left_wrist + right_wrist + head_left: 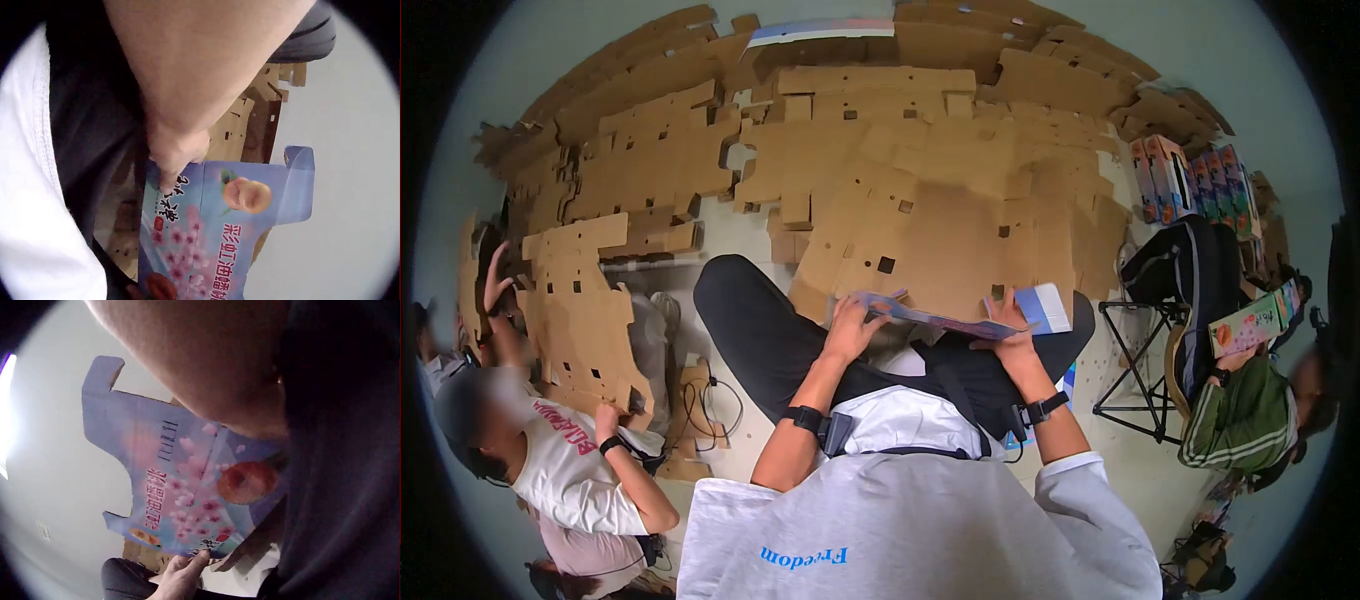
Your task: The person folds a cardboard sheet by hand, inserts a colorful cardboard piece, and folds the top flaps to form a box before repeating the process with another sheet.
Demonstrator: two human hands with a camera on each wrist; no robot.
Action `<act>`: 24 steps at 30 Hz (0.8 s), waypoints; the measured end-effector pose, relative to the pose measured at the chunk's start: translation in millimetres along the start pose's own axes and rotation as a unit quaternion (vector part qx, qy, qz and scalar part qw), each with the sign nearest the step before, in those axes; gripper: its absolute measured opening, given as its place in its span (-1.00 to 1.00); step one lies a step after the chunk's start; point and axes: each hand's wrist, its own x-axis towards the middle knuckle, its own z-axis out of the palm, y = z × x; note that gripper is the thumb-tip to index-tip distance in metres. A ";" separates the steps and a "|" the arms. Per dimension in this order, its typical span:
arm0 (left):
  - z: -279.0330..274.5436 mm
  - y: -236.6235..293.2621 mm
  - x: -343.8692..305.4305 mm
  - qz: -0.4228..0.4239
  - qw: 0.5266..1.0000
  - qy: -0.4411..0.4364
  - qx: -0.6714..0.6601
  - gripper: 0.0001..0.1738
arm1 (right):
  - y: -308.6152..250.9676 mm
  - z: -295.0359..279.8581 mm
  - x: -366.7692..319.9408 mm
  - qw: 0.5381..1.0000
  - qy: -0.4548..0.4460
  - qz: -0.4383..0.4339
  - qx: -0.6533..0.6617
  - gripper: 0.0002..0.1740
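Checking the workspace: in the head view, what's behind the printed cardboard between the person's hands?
Flattened brown cardboard shows beyond the printed cardboard; whatever it directly covers can't be seen.

FLOOR pale (pixel 738 440) | flattened brown cardboard (pixel 945 140): overlapping sheets, widely spread | black cable (pixel 713 381): looped

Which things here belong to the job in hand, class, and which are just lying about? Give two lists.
Likely part of the job:
printed carton, held flat
left hand and right hand, holding it

Apparently just lying about:
brown cardboard, spread on the floor
boxes, standing at right
cable, on the floor at left
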 end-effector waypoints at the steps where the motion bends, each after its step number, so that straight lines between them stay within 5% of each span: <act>1: 1.7 1.1 -1.2 0.022 0.999 0.027 -0.003 -0.53 | 4.2 7.2 1.3 1.000 0.016 -0.014 -0.003 0.25; 5: -13.6 20.9 -8.3 0.122 0.990 0.071 0.018 -0.58 | 37.0 63.8 -4.1 0.967 0.132 -0.096 -0.193 0.24; 8: -35.3 29.7 2.7 0.136 0.990 -0.015 0.022 -0.61 | 18.1 -9.4 -16.6 0.997 0.003 -0.051 0.057 0.16; 9: -42.3 33.4 7.5 0.132 0.990 -0.051 0.019 -0.61 | 14.7 -23.7 -21.2 0.994 0.052 -0.042 0.088 0.09; 15: -66.7 89.4 7.2 0.255 0.965 0.009 0.065 -0.55 | 19.6 -44.4 -43.7 0.990 0.042 0.009 0.133 -0.29; 19: -100.5 159.1 -32.0 0.354 0.931 0.005 0.091 -0.46 | 40.0 -17.8 -58.5 0.989 0.126 -0.069 0.023 -0.55; 24: -101.7 182.2 -95.2 0.385 0.909 0.067 0.146 -0.56 | 17.7 -32.7 -77.6 0.978 0.177 -0.050 0.099 -0.61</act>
